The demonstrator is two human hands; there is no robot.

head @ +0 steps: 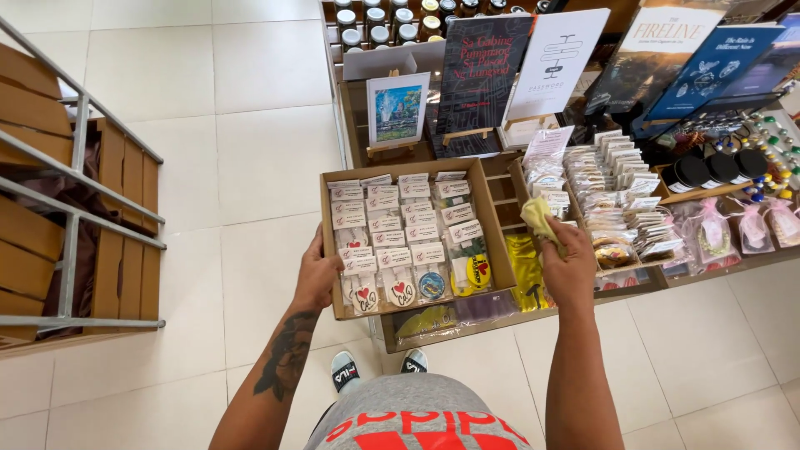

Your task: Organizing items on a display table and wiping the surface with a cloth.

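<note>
My left hand point(316, 276) grips the left rim of a shallow cardboard tray point(329, 242), holding it up over the front of a display table. Rows of small carded keychains and stickers point(398, 237) fill the tray. To the right of the tray, my right hand point(569, 267) is closed on a crumpled yellow cloth point(538, 217), held above the table's wooden compartments point(507, 200).
The wooden display table point(467, 329) carries upright books point(483, 71), a small framed picture point(397, 110), jars point(375, 25), packets of small goods point(621, 187), black lidded tins point(708, 169) and pink gift bags point(754, 225). A metal railing with wooden slats point(75, 208) stands left. White tiled floor point(233, 150) lies between.
</note>
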